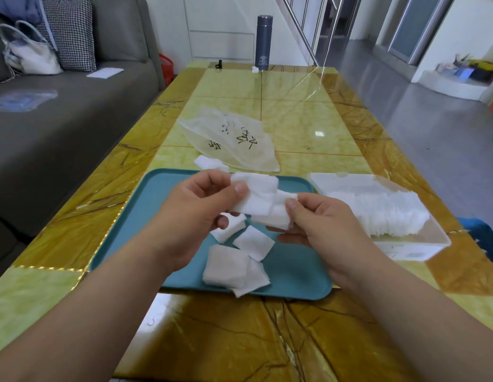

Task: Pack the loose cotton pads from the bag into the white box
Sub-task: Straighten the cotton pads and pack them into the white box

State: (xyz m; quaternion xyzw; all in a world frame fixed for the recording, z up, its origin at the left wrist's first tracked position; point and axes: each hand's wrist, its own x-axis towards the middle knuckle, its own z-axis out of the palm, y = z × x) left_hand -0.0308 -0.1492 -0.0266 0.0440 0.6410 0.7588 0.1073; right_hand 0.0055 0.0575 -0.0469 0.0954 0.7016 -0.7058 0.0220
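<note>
A small bundle of pads [263,199] is held above the tray [295,271], between both hands. The left hand [195,213] grips the bundle from its 9 o'clock side, with the thumb pressed on top and the fingers curled under. The right hand [322,224] pinches the same bundle from its 4 o'clock side, thumb on top and fingers below.

Under the hands, some loose pads [234,267] lie on the tray, a few of them overlapping, toward its 6 o'clock edge. One of them is partly hidden by the left fingers.

The box [405,250] stands on the table [308,111] just beside the tray, at its 3 o'clock. Its upper part is clear, and a dense row of pads [377,213] stands inside it on edge.

The bag [234,142] lies flat at 12 o'clock from the tray, thin and half transparent, with dark marks on it. A few more pads [209,162] lie on the table at the bag's 7 o'clock, touching the tray's far rim.

A dark flask [263,42] stands upright at the far end of the table. A grey sofa [60,119] is at 9 o'clock from the table.
</note>
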